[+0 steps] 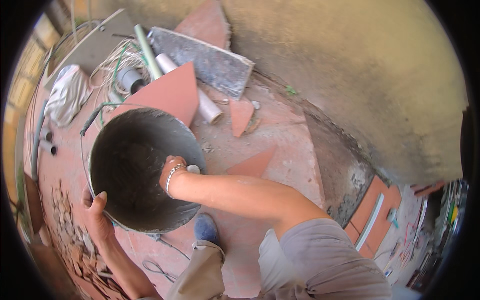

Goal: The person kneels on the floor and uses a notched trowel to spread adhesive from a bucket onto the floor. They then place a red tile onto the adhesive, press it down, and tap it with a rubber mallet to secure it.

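Bucket (175,125), dark and wide-mouthed, sits between both hands in the head view, mouth toward the camera, inside coated with grey residue. Left grip (97,216) is closed on its rim: thumb over the edge, fingers round the outside. Right grip (172,172) is inside the mouth, near the rim on the side away from the left grip; fingers look curled, can't tell if anything's in them. Chain bracelet (174,176) on that wrist, pale rounded lump (193,169) just beside it, identity unclear. Bail (91,120) lies at the rim, above the left grip.

Beyond the right grip, past the rim: red tile piece (175,95), clear plastic roll (210,111), grey speckled slab (205,61), pale green tube (148,52). Grey pipe fitting (130,78) and coiled cord (107,65) sit beyond the bucket too, more to the left. White sack (69,97) is well apart from the left grip, up-left of it. Broken shards (72,230) spread over the floor (235,220) just left of the left grip. Blue shoe (206,229) stands below the right grip, near the rim.
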Available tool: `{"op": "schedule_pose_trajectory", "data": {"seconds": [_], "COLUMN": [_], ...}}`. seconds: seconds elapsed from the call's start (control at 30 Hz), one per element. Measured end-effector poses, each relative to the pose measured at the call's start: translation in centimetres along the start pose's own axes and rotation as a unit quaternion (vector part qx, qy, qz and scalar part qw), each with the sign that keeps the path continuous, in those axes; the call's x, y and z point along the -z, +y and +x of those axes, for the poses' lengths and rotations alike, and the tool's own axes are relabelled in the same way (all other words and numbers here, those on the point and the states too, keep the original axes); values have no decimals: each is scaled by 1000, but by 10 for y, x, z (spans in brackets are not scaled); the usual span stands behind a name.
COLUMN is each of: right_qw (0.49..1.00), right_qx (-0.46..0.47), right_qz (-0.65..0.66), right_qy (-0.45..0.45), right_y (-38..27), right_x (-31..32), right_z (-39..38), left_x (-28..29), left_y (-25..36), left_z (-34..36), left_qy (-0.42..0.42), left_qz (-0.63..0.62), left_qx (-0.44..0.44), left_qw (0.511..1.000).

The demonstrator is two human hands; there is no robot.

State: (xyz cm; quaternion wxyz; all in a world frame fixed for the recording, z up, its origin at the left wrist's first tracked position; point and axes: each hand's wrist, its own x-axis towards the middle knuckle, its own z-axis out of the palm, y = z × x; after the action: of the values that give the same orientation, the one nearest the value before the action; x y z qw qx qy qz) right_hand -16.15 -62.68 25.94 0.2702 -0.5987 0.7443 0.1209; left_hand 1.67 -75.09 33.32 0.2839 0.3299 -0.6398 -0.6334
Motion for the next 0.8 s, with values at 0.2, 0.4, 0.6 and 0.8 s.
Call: {"op": "schedule_pose_trajectory", "data": {"seconds": [0.2,0.4,0.6,0.8], "right_qw": [974,931,871,827], "right_qx": [-48,-159,-253,-359], "right_qz": [105,236,313,265], "right_qy": [192,229,283,341], "right_y": [69,125,113,103], "right_x": [-14,-70,-122,-142], "right_z": [-136,-321,-428,-465], "left_x": [-29,-114,-201,-285], "left_y": [35,90,116,104], "left_z": [17,27,14,0], "left_qy": [-145,-300,-379,-442], "left_qz": [110,147,163,104], "left_qx": [43,137,92,47], "left_qw": [982,933,906,890]}}
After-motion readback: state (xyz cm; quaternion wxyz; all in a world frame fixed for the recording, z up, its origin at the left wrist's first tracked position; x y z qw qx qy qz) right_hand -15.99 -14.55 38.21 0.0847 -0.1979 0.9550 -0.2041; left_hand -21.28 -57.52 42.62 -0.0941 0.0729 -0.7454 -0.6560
